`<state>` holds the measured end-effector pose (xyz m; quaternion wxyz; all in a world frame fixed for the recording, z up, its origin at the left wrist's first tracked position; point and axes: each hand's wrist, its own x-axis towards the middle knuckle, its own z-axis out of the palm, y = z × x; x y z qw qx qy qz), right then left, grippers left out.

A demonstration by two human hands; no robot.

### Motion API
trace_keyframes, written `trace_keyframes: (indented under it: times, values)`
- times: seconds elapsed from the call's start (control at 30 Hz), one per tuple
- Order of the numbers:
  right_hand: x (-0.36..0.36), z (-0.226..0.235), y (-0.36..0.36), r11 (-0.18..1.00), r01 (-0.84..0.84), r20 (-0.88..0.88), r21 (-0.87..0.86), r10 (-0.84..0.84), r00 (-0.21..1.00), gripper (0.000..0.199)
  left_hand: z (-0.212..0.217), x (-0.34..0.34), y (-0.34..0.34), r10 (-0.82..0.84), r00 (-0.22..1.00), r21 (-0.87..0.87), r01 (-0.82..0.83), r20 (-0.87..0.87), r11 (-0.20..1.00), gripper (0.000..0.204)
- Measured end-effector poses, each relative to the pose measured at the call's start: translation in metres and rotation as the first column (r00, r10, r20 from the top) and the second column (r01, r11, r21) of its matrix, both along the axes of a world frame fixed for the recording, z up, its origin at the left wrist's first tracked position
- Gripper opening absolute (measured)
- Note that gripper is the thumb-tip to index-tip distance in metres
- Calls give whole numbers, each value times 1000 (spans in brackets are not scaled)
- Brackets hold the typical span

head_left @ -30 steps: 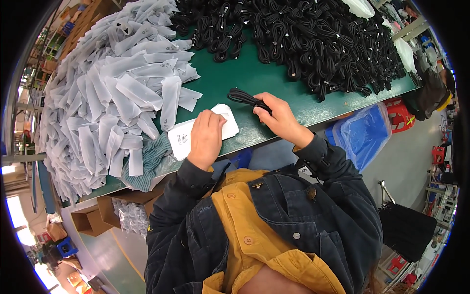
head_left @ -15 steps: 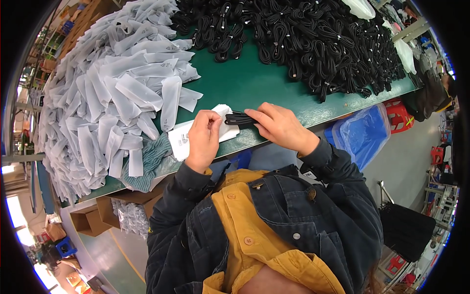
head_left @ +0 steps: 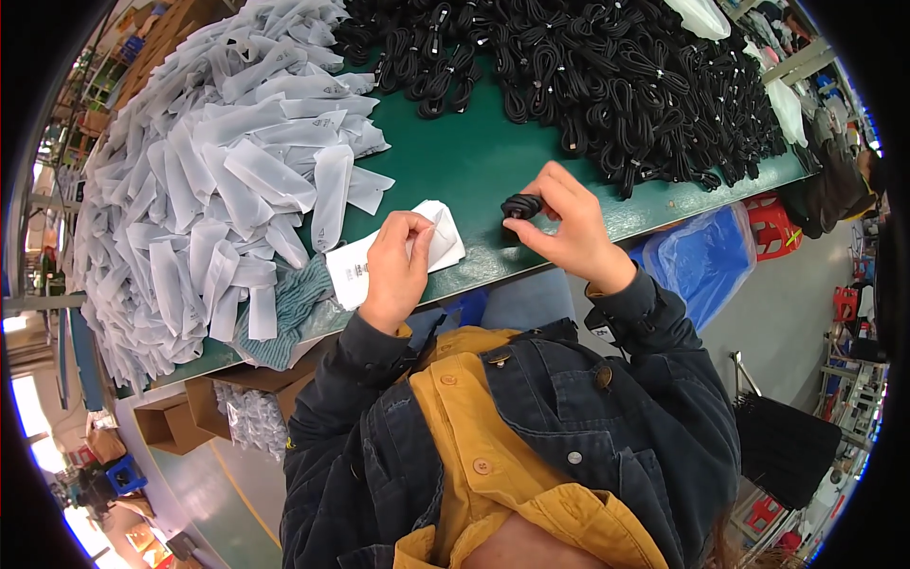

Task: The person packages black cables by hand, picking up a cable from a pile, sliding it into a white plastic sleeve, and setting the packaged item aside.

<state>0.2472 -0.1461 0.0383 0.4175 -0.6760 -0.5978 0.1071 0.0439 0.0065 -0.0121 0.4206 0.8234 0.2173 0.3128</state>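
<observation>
Between the thumb and fingers of my right hand [head_left: 569, 223] is a bundled black cable [head_left: 519, 211], seen nearly end-on above the green table. My left hand [head_left: 397, 267] pinches the edge of the top bag on a stack of flat white plastic bags [head_left: 445, 237] at the table's near edge. A gap separates the cable from the stack. To the left spreads a large heap of filled frosted bags [head_left: 256, 180]. Many more bundled black cables [head_left: 616, 85] are piled at the far right.
A teal knitted cloth [head_left: 294, 308] lies beside the bag stack. Below the table at left stand cardboard boxes [head_left: 175, 424], with clear-wrapped items in one. A blue bin with a plastic liner [head_left: 701, 261] and a red stool [head_left: 773, 223] stand to the right.
My right hand has drawn the cable bundle rightward and away from the bag stack, turning it from lengthwise to end-on. The left hand stays in place on the bags.
</observation>
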Motion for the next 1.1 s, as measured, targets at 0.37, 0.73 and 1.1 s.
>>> trace_keyframes:
  times: [0.37, 0.73, 1.1]
  values:
    - [-6, -49, 11, 997, 41, 278, 66, -58, 959, 28, 1, 2, -4, 20, 1000, 47, -20, -13, 999, 5]
    - [-15, -22, 3, 973, -127, 116, -193, 152, 982, 24, 11, 2, -5, -45, 999, 166, 41, 24, 985, 6]
    - [-26, -21, 33, 956, -232, -37, 179, 242, 970, 31, 38, 11, 12, -74, 997, 345, 65, 11, 936, 12]
